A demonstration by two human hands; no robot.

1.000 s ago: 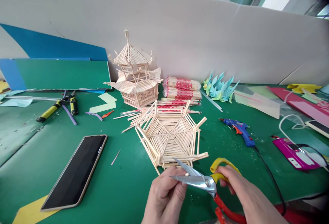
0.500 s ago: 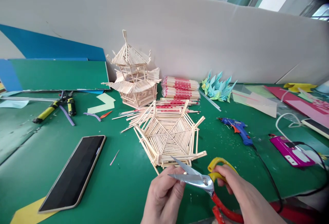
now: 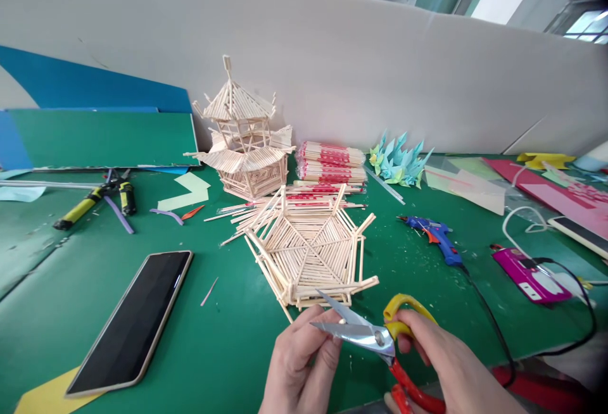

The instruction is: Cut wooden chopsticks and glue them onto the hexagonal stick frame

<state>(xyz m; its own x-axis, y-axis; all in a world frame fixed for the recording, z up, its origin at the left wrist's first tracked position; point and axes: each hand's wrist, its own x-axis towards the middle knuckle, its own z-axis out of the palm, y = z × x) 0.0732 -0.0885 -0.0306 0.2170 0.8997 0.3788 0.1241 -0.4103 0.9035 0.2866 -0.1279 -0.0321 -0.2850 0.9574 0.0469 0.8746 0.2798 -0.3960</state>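
Low in the head view, my left hand [image 3: 304, 357] is closed in a pinch on a thin wooden stick [image 3: 342, 321]; only its pale tip shows, between the parted blades of the scissors. My right hand [image 3: 441, 357] grips these scissors [image 3: 363, 333] by their yellow and red handles. Just beyond the blades lies a hexagonal frame of wooden sticks [image 3: 308, 252], with a filled base and raised corner pieces. Behind it stands a tiered pavilion model [image 3: 249, 161] made of the same kind of sticks.
Bundled sticks in red-marked wrappers [image 3: 331, 164] lie by the pavilion, loose ones in front. A blue glue gun [image 3: 439, 237] and a magenta device [image 3: 529, 275] with cables are at right. Pliers [image 3: 102, 199] and a phone [image 3: 133, 322] lie left, folded blue paper pieces [image 3: 399, 157] behind.
The view has shifted slightly, so the table things sit a little further left. Both hands and the scissors keep nearly the same pose, blades still apart.
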